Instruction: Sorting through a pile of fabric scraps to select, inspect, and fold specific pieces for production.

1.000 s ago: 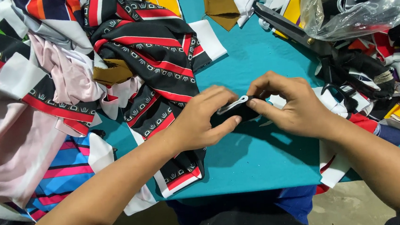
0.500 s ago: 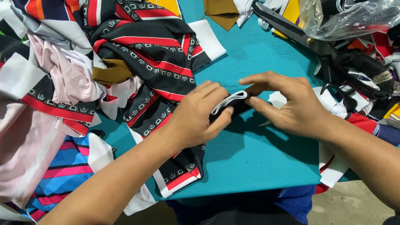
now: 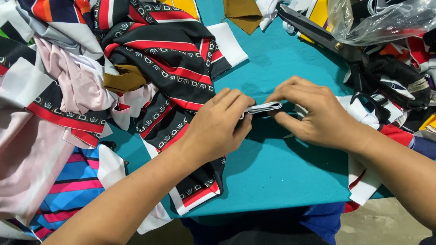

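Presently, the items in view:
Left hand [image 3: 217, 130]: fingers curled shut, pinching one end of the white strip between thumb and fingertips.
Right hand [image 3: 313, 112]: fingers bent closed, gripping the other end of the same strip.
White strip [image 3: 262, 107]: narrow folded band, stretched level between the two hands, just above the table.
Teal table [image 3: 279, 169]: bare surface under and in front of both hands.
Black fabric with red stripes [image 3: 172, 69]: piled beyond the left hand, one tail running under the left wrist to the table edge.
Pink cloth [image 3: 14, 164]: well out to the left of the left forearm.
Black scissors [image 3: 325, 33]: lying beyond the right hand, blades pointing away left.
Clear plastic bag [image 3: 401, 9]: beyond the right hand, over mixed scraps.
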